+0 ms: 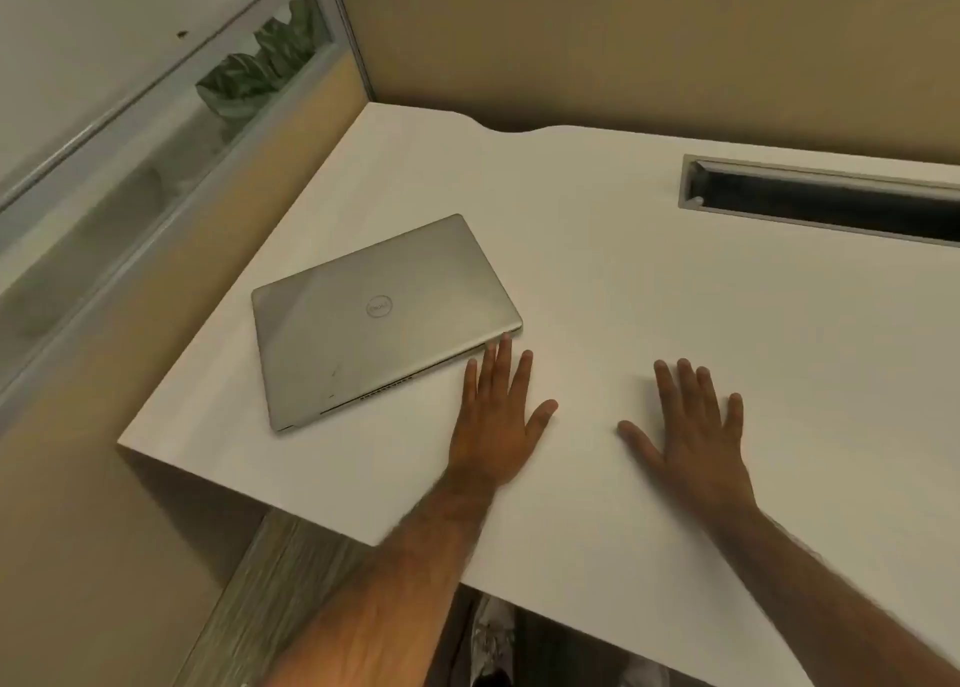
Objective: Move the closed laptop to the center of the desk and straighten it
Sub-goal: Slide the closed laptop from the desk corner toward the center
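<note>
A closed silver laptop (382, 317) lies on the left part of the white desk (649, 333), turned at an angle to the desk's edges. My left hand (498, 416) rests flat on the desk with fingers spread, its fingertips at the laptop's near right corner. My right hand (691, 426) lies flat and spread on bare desk further right, well apart from the laptop. Neither hand holds anything.
A long dark cable slot (821, 200) is cut into the desk at the back right. Beige partition walls (623, 37) close the back and left, with a glass strip (156, 156) and plant leaves (260, 73) beyond. A shoe (491, 634) shows below the desk's front edge.
</note>
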